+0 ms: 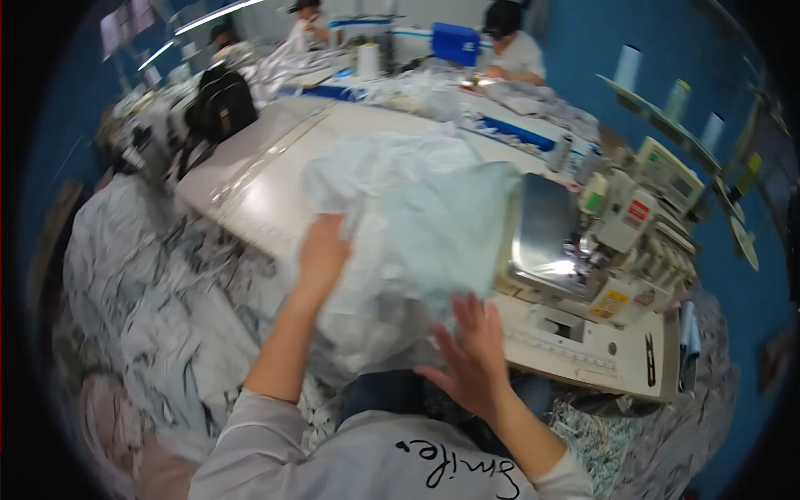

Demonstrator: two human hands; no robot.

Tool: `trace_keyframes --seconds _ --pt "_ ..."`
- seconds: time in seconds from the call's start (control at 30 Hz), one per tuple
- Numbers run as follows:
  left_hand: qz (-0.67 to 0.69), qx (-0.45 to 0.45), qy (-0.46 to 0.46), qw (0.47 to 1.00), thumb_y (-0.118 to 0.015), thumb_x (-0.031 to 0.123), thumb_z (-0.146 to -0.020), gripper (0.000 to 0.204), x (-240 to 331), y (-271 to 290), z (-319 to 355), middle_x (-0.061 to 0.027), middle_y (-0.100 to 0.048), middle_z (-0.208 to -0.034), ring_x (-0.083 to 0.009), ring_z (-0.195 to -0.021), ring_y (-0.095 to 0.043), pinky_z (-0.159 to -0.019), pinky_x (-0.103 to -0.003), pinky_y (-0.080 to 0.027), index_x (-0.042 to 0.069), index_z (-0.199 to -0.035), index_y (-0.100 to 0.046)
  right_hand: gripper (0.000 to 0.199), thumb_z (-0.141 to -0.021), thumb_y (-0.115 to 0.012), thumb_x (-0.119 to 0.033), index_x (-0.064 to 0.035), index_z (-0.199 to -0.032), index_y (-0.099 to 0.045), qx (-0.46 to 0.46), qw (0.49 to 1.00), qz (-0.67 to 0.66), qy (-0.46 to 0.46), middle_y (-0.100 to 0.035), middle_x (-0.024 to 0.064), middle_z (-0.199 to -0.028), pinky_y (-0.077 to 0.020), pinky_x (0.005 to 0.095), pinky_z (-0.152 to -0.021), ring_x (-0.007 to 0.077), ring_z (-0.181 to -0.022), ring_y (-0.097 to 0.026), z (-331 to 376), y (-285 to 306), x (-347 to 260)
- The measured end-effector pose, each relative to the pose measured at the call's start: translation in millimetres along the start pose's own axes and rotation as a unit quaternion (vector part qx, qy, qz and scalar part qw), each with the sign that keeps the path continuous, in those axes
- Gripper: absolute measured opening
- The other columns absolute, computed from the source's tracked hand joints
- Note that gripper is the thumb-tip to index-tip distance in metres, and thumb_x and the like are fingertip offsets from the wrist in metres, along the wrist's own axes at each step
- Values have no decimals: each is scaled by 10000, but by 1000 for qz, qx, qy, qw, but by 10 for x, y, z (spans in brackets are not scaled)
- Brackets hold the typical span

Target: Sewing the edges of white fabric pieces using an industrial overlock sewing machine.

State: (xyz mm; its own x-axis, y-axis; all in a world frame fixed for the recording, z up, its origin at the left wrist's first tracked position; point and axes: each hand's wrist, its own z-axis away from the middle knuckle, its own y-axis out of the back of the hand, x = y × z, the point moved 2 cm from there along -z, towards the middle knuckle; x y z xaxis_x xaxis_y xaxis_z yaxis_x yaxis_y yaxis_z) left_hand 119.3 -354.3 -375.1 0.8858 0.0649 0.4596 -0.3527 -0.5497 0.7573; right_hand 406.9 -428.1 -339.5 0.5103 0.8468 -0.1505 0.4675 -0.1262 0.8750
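Observation:
A large piece of pale blue-white fabric (417,225) lies bunched over the front of a white sewing table (267,192) and hangs toward my lap. My left hand (323,250) grips the fabric's left edge, fingers curled into the cloth. My right hand (475,354) rests flat against the fabric's lower right part, fingers spread. An industrial sewing machine (633,233) stands just right of the fabric, its shiny metal plate (546,233) partly covered by the cloth.
Heaps of pale printed fabric (158,308) lie to my left and more around my right side. A black bag (221,104) sits at the table's far left. Two people work at tables at the back. Thread cones stand on a rack at right.

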Motion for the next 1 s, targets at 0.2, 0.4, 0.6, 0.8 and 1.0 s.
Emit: trace_keyframes --seconds 0.2,0.4,0.6,0.8,1.0 --pt "250 -39 -76 965 -479 37 -857 364 465 205 1046 -203 -526 -1243 -324 -1168 -498 -1007 -374 -383 -11 -1216 -512 504 -735 -584 -75 -51 -1232 -503 33 999 9 9 -538 202 -1201 -406 454 -831 347 -1104 -517 -700 -550 -26" --pt "591 -53 488 640 -530 441 -899 500 -1303 -517 2282 -75 -611 -1128 -193 -999 -592 -876 -364 -464 46 -1206 -546 296 -729 -716 -243 -28 -919 -644 142 976 -117 -117 -654 114 -919 -487 368 -791 230 -852 -628 -99 -119 404" --pt "689 -189 553 429 -591 627 -774 752 -1559 -1772 2333 -109 -523 -1316 -297 -1173 -510 -998 -436 -375 120 -1320 -488 367 -767 -696 -294 -35 -1015 -619 114 989 90 3 -596 150 -1051 -469 365 -834 241 -931 -590 -119 246 -108" --pt "417 -285 323 800 -657 401 -766 602 -1220 -1864 1845 -104 -581 -1220 -249 -1053 -565 -881 -359 -441 90 -1266 -530 321 -783 -686 -255 -45 -1015 -616 45 996 -49 -50 -566 159 -1088 -464 391 -834 252 -952 -569 101 435 -290" --pt "625 -272 150 716 -684 86 -776 333 -366 -130 1785 -57 -655 -1043 -150 -939 -601 -847 -289 -478 50 -1100 -615 277 -798 -676 -216 -55 -1015 -613 -19 972 -228 -60 -536 168 -1125 -459 417 -834 262 -973 -549 52 387 -483"
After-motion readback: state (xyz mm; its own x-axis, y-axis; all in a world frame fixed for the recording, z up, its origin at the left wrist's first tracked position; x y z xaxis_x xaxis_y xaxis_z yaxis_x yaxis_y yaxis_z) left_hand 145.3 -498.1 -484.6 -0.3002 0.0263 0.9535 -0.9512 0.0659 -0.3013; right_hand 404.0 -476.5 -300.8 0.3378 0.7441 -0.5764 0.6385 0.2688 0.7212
